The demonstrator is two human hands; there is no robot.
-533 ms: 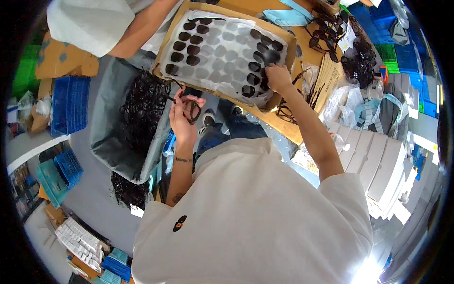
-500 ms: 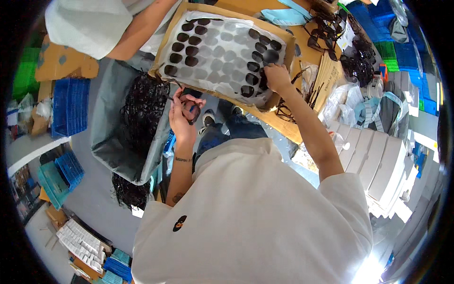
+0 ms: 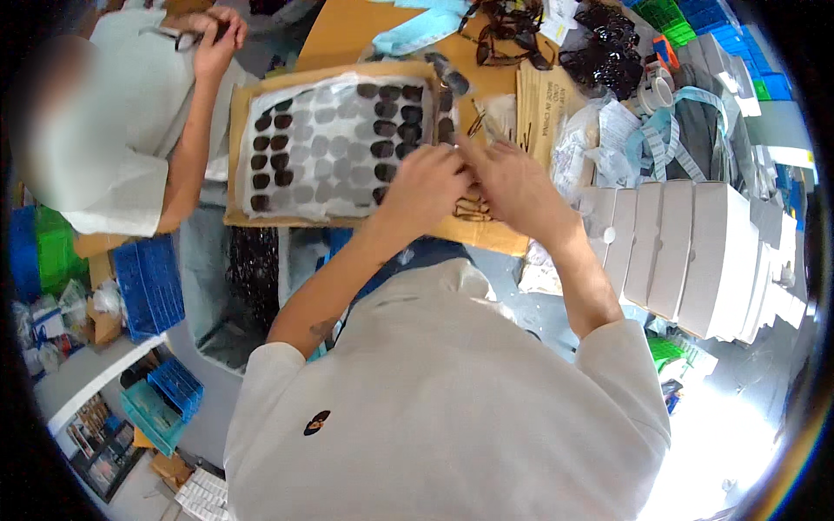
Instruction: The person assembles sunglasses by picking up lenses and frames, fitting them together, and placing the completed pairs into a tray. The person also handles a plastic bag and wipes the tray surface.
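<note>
My left hand [image 3: 423, 193] and my right hand [image 3: 514, 181] meet at the near right corner of a shallow cardboard box [image 3: 236, 148]. Their fingers are closed against each other, slightly blurred. The sunglasses frame that the left hand carried half a second ago is mostly hidden behind the fingers. Whatever the right fingers pinch is too covered to make out. Inside the box, rows of dark lenses [image 3: 387, 111] lie on a white sheet [image 3: 323, 108], with paler grey lens shapes in the middle.
A co-worker's hands [image 3: 215, 39] hold a pair of glasses at upper left. Beyond the box, sunglasses [image 3: 512, 39] lie on the wooden table [image 3: 347, 35] beside a light blue strap [image 3: 417, 30]. White boxes [image 3: 669, 247] stack at right; blue crates [image 3: 148, 282] stand at left.
My left hand has come up from the box's near left corner to meet my right hand at its right side. The view has shifted, and the co-worker's hands have come into sight.
</note>
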